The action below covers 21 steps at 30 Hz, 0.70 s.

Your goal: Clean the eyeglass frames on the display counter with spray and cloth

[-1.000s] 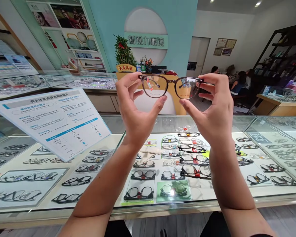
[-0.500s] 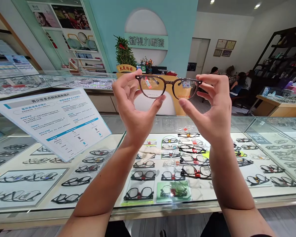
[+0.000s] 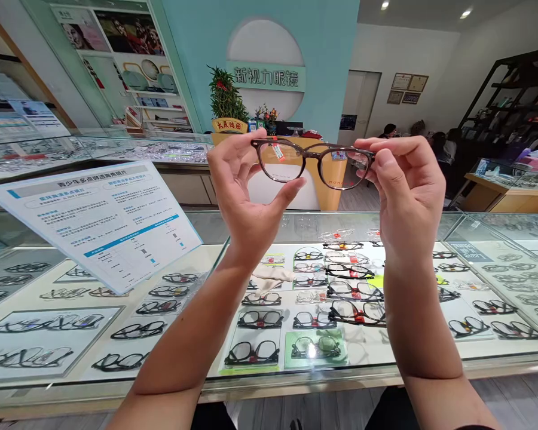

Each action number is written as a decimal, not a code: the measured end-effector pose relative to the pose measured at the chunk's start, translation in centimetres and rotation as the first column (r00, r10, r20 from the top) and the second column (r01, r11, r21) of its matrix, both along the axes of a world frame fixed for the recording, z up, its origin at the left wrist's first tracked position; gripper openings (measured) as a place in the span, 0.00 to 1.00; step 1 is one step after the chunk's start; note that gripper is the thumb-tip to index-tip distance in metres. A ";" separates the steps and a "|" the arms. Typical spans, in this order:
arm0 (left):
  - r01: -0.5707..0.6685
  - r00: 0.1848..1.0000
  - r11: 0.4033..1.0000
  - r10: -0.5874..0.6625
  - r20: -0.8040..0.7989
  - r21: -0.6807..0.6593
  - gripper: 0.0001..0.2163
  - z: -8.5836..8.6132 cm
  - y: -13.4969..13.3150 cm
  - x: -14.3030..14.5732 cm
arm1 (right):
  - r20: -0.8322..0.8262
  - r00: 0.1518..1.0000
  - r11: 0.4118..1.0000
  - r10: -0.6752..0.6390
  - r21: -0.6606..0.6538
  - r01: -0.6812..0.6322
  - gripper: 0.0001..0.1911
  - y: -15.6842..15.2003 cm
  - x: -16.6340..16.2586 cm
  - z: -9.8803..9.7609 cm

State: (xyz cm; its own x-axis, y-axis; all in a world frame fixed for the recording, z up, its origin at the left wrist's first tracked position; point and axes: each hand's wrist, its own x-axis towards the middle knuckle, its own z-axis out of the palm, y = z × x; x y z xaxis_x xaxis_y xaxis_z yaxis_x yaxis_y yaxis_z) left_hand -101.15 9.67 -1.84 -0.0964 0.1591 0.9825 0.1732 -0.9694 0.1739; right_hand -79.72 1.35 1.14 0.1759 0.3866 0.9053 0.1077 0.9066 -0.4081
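A pair of dark-framed eyeglasses (image 3: 312, 154) is held up above the glass counter, its front facing me and slightly lower on the right. Red print shows on the right lens and a red-and-white tag appears behind the left one. My left hand (image 3: 246, 179) grips the frame's left end, fingers at the upper corner and thumb by the lower rim. My right hand (image 3: 407, 185) pinches the right end near the hinge, thumb in front and fingers behind. The temples are mostly hidden behind the front.
Below lies a glass display counter (image 3: 269, 377) with rows of eyeglasses inside. A printed sheet (image 3: 103, 221) stands tilted on its left. A beige cloth (image 3: 271, 276) lies near the middle. Farther back are a reception desk (image 3: 329, 200), a potted plant (image 3: 226, 98) and several seated people.
My right hand has shifted right, its thumb moving from below the lens up to the hinge. The eyeglasses have moved slightly right and tilted down at the right end.
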 end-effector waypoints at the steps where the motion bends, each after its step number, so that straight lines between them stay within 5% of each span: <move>1: -0.006 1.000 1.000 0.006 0.001 0.012 0.41 0.0 0.0 0.0 | -0.018 0.999 0.999 0.032 0.005 -0.032 0.07 0.0 -0.1 0.0; 5: -0.029 0.999 0.999 0.030 -0.020 0.037 0.43 0.0 0.0 -0.1 | -0.058 0.991 0.993 0.118 0.005 -0.117 0.02 -0.2 -0.3 0.2; 13: 0.007 1.000 0.999 -0.007 -0.018 0.049 0.42 0.0 0.1 0.2 | -0.026 0.992 0.982 0.122 -0.141 -0.125 0.20 0.0 0.1 -0.1; 21: -0.055 0.997 0.998 0.053 -0.063 -0.026 0.48 -0.2 -0.5 0.2 | 0.053 0.994 0.991 0.096 -0.100 -0.090 0.19 0.0 0.1 -0.2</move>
